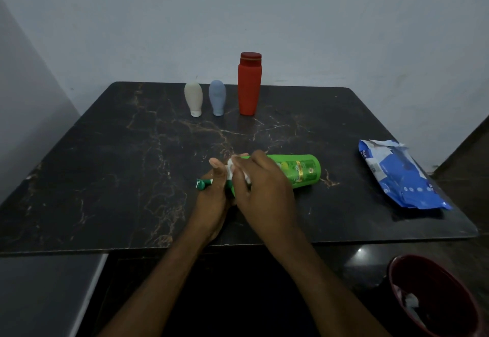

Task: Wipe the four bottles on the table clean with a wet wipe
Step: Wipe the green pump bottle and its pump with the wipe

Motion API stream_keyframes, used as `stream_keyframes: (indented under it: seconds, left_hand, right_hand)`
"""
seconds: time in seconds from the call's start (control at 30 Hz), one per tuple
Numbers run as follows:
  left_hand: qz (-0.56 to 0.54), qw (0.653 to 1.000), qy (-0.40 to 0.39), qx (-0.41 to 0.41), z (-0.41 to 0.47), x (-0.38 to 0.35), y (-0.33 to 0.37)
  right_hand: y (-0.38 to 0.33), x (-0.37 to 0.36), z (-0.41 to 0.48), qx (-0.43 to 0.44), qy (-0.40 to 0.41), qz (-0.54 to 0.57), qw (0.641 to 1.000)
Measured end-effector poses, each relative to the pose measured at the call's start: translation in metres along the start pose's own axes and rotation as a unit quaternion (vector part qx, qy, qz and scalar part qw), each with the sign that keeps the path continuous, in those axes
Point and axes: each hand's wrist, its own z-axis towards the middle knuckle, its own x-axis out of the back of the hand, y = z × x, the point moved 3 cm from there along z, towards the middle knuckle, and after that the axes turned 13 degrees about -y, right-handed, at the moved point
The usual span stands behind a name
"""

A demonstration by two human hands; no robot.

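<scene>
A green bottle (304, 170) lies on its side near the middle of the dark marble table (119, 167), its dark green cap end pointing left. My left hand (214, 196) grips the bottle near the cap. My right hand (262, 188) pinches a white wet wipe (230, 169) against the bottle's neck end. At the back of the table stand a beige bottle (193, 98), a blue-grey bottle (217, 97) and a tall red bottle (249, 84). Most of the wipe is hidden under my fingers.
A blue wet-wipe pack (399, 175) lies on the table's right side. A dark red bin (436, 297) with a white scrap inside sits on the floor at the lower right. Grey walls close in behind and to the left.
</scene>
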Motion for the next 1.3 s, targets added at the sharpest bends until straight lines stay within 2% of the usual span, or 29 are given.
stream_keyframes:
  seconds: [0.13, 0.33, 0.47, 0.57, 0.67, 0.83, 0.93, 1.03, 1.17, 1.23, 1.3]
  left_hand:
    - [-0.001, 1.000, -0.003, -0.005, 0.001, 0.001, -0.002]
    - [-0.003, 1.000, 0.002, -0.001, 0.001, 0.000, 0.000]
    - [-0.020, 1.000, 0.005, 0.004, 0.001, 0.000, 0.001]
    - [-0.031, 0.999, 0.012, 0.017, 0.001, 0.000, 0.001]
    - [-0.028, 0.999, 0.014, 0.023, 0.002, 0.000, 0.002]
    - [-0.023, 1.000, 0.007, 0.020, 0.003, 0.001, 0.000]
    - [-0.013, 1.000, 0.007, 0.021, 0.002, -0.001, 0.001]
    - [-0.015, 1.000, 0.008, 0.018, 0.002, -0.001, 0.002]
    - [-0.029, 0.999, 0.004, 0.014, 0.000, 0.000, 0.002]
    - [-0.037, 0.999, -0.007, 0.016, 0.000, -0.002, 0.003]
    - [-0.041, 0.999, -0.025, 0.018, 0.001, -0.002, 0.003]
  right_hand:
    - [0.002, -0.013, -0.027, 0.022, 0.034, -0.011, 0.999]
    - [0.016, -0.028, -0.053, 0.063, 0.045, -0.003, 0.997]
    - [0.012, -0.021, -0.038, 0.050, 0.061, 0.004, 0.997]
    - [0.020, -0.015, -0.030, 0.026, 0.036, 0.015, 0.999]
    - [0.044, 0.000, -0.029, -0.033, 0.034, 0.003, 0.999]
    - [0.107, 0.032, -0.028, -0.211, 0.070, 0.043, 0.974]
    - [0.112, 0.031, -0.029, -0.258, 0.079, 0.052, 0.962]
    - [0.069, 0.013, -0.029, -0.211, 0.079, 0.091, 0.970]
    - [0.013, -0.010, -0.038, -0.045, 0.038, 0.113, 0.992]
    - [0.017, -0.006, -0.037, -0.043, 0.039, 0.128, 0.990]
    - [0.037, 0.004, -0.034, -0.097, 0.047, 0.141, 0.984]
